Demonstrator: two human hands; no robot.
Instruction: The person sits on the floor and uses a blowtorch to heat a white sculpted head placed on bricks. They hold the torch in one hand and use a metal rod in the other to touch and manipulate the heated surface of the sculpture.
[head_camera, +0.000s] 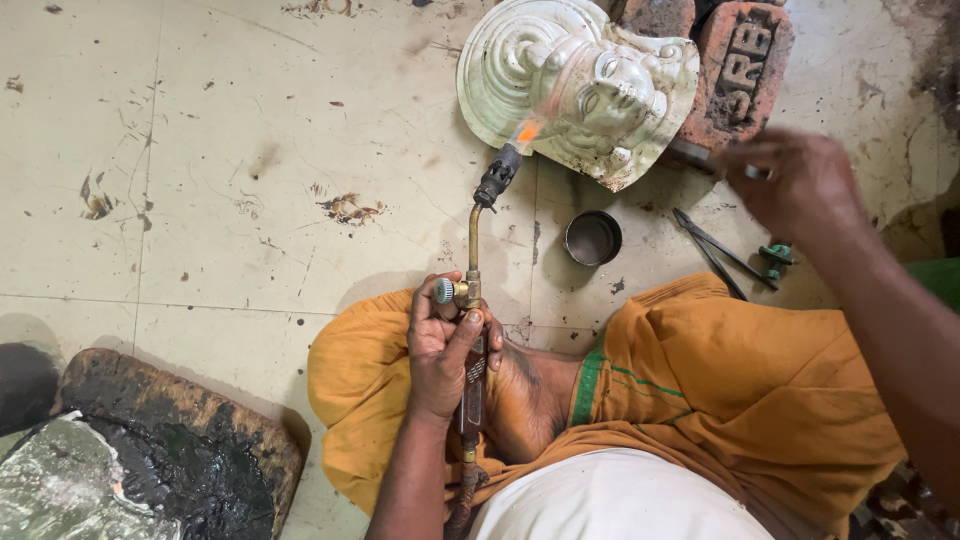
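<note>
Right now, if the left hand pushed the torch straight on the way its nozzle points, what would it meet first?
Probably the pale metal relief plaque. The left hand holds the torch, whose flame already licks the plaque's lower edge; nothing lies between, as far as this view shows.

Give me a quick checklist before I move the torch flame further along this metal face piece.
1. Torch grip: the left hand is wrapped around the handle, thumb by the valve knob. Ok.
2. Flame: lit, orange at the nozzle, touching the edge of the silver face plaque. Ok.
3. Plaque support: leans against the bricks; whether it sits firmly, cannot tell.
4. Right hand: raised beside the plaque, near the bricks, blurred; what its fingers hold, cannot tell.
5. Legs: orange cloth lies below the nozzle line, away from the flame. Ok.
6. Small round tin and tongs: on the floor near the plaque, apart from the flame. Ok.
</note>
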